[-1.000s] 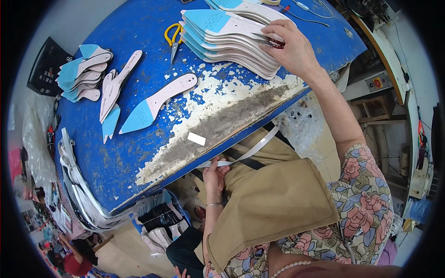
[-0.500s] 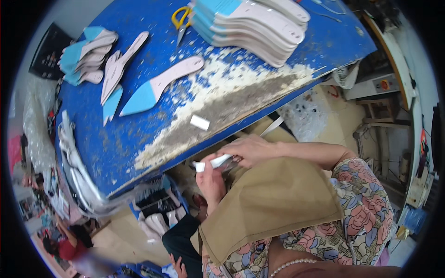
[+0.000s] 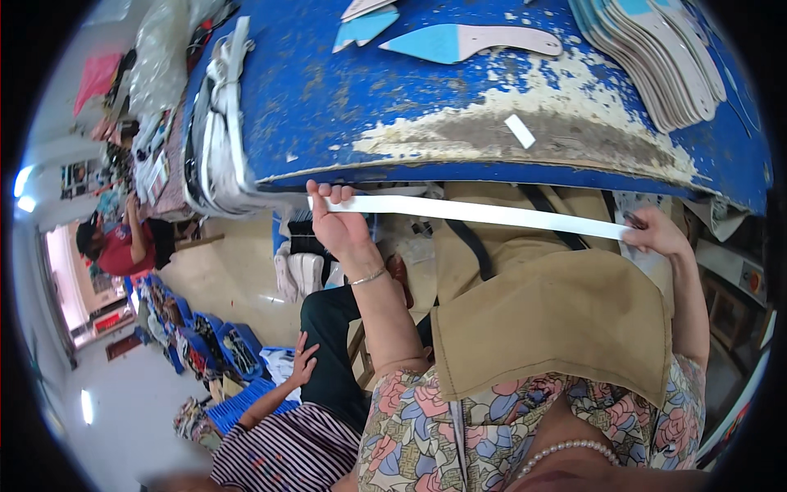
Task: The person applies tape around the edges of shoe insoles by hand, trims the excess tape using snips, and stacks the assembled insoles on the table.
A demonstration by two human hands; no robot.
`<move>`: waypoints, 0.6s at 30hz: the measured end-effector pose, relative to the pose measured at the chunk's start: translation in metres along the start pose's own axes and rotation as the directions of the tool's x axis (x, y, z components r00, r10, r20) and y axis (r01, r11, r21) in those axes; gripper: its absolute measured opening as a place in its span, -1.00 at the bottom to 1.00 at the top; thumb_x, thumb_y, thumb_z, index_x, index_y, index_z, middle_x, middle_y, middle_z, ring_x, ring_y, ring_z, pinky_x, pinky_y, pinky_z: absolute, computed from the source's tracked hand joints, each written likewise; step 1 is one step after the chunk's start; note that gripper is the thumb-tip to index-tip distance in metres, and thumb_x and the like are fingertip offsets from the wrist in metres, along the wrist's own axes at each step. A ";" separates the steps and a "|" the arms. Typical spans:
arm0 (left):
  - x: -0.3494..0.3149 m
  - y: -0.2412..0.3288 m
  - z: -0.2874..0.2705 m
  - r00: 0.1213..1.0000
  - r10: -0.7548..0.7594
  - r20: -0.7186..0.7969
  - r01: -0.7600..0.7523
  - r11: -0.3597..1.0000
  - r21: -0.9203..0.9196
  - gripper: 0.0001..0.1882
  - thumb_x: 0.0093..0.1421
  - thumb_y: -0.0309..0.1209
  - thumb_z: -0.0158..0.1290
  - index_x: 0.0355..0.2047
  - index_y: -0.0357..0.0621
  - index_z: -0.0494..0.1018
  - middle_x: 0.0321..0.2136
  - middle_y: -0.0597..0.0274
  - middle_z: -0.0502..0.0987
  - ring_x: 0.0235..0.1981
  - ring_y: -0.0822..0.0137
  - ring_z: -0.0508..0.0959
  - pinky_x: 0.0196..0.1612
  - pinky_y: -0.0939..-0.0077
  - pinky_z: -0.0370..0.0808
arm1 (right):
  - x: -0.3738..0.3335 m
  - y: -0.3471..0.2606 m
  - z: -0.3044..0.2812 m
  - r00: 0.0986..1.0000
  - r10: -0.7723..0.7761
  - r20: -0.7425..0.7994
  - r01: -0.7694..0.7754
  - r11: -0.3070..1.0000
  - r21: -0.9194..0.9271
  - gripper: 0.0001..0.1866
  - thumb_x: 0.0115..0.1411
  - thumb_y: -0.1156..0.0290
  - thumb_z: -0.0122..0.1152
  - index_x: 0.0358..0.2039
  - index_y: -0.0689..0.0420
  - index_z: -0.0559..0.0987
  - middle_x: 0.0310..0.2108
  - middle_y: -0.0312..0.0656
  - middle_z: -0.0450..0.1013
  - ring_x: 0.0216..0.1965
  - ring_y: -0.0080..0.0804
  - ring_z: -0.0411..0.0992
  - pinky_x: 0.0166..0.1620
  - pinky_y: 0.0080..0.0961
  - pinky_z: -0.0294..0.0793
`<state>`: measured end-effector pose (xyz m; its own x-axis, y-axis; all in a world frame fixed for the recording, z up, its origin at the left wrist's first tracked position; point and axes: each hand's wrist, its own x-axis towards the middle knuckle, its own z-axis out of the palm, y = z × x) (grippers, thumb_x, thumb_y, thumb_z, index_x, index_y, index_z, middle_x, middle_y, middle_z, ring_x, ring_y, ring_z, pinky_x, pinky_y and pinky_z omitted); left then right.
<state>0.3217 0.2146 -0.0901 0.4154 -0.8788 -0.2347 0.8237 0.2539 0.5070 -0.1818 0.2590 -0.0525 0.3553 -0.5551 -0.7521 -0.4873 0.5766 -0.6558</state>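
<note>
In the head view, a long white strip [image 3: 484, 214] is stretched taut between the person's two hands, just below the near edge of the blue worktable [image 3: 393, 98] and above the tan apron [image 3: 557, 320] that covers their lap. Its long axis runs nearly level from the person's left to their right, dipping slightly toward the right end, so one end points at the white bundle hanging off the table's left side and the other toward the right rim of the picture. The left hand [image 3: 338, 223] grips the left end with the fingers curled over the top edge of the strip and the thumb beneath it, palm toward the camera; a thin bracelet [image 3: 368, 277] sits at that wrist. The right hand [image 3: 656, 232] holds the right end in a pinch between thumb and fingertips, the fingers pressed together. On the tabletop well above the strip lie a small white scrap [image 3: 520, 130], a flat blue-and-pink sole-shaped piece [image 3: 471, 41], and, at the upper right, a fanned stack of similar pieces [image 3: 656, 57]. Lower left, another person in a striped shirt [image 3: 279, 447] sits near blue crates [image 3: 217, 348].
</note>
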 end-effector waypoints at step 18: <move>-0.017 -0.008 0.040 0.958 0.280 -0.053 -0.157 0.675 0.721 -0.49 0.24 -0.49 -0.29 0.21 -0.23 -0.05 -0.67 0.32 0.33 -0.74 0.59 0.16 -0.69 0.73 0.11 | -0.042 0.112 -0.024 0.739 -0.058 -0.672 -0.461 0.684 -0.566 -0.78 -0.06 0.47 0.12 -0.35 0.25 0.51 -0.41 0.12 0.45 -0.30 0.01 0.44 -0.25 -0.22 0.40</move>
<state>0.2925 0.2114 -0.0571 0.6497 -0.7495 -0.1270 0.2123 0.0185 0.9770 -0.2700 0.3326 -0.0928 -0.2450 -0.8461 -0.4733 -0.9483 0.3108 -0.0647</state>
